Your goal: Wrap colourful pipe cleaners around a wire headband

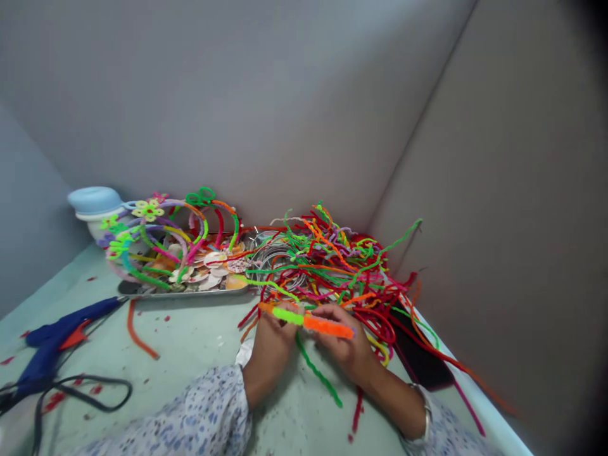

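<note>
Between my two hands is a headband wrapped in orange and lime-green pipe cleaner, seen nearly edge-on. My left hand has its fingers closed on the left part of the band. The fingers of my right hand are closed round the orange part; their tips are partly hidden behind it. A green pipe cleaner hangs below the band, between my hands; its upper end is hidden there. Just beyond my hands lies a tangled heap of pipe cleaners in red, green, orange and purple.
At the back left, several pipe-cleaner headbands stand on a metal tray with shells. Wire-like hoops lie beside it. A blue glue gun with a cord is at left, a lidded container behind. A dark flat object lies at right.
</note>
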The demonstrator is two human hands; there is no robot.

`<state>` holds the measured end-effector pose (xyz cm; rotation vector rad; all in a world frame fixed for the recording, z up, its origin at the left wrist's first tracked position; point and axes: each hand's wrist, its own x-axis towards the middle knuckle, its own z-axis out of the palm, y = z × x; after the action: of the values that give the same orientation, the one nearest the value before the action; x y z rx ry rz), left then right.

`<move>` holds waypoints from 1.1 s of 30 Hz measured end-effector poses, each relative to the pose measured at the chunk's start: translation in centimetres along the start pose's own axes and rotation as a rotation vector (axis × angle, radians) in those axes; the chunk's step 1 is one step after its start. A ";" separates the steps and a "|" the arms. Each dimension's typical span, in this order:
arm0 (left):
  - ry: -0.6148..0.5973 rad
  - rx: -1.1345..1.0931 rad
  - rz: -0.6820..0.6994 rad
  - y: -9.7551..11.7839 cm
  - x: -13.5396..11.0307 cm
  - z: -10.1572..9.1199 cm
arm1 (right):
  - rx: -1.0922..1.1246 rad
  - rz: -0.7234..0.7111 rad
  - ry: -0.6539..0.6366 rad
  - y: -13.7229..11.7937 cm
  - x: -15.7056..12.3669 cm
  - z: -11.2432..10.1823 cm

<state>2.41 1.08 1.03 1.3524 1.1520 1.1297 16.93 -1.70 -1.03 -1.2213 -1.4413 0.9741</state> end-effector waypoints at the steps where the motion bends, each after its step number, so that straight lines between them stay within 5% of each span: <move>1: -0.030 -0.002 0.022 -0.2 -0.1 0.1 | 0.031 0.010 0.004 0.0 0.1 0.0; 7: -0.093 0.041 0.040 -0.8 -0.7 0.3 | -0.072 -0.010 0.049 0.3 -0.1 -0.1; 12: 0.016 0.092 0.122 -2.0 -0.8 0.4 | -0.244 -0.148 0.110 -0.1 -0.4 -0.2; 16: -0.016 0.056 0.134 -2.5 -0.5 0.5 | -0.238 -0.122 0.060 0.0 -0.3 0.0; 23: -0.011 0.100 0.120 -1.9 -0.6 0.4 | -0.297 -0.135 0.034 -0.1 -0.4 0.2; 33: -0.015 0.070 -0.030 0.2 -1.1 0.4 | -0.420 -0.339 0.086 -0.1 -0.7 0.5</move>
<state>2.69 -0.09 1.14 1.3902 1.2067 1.0646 16.43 -2.42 -1.21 -1.2377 -1.7676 0.3937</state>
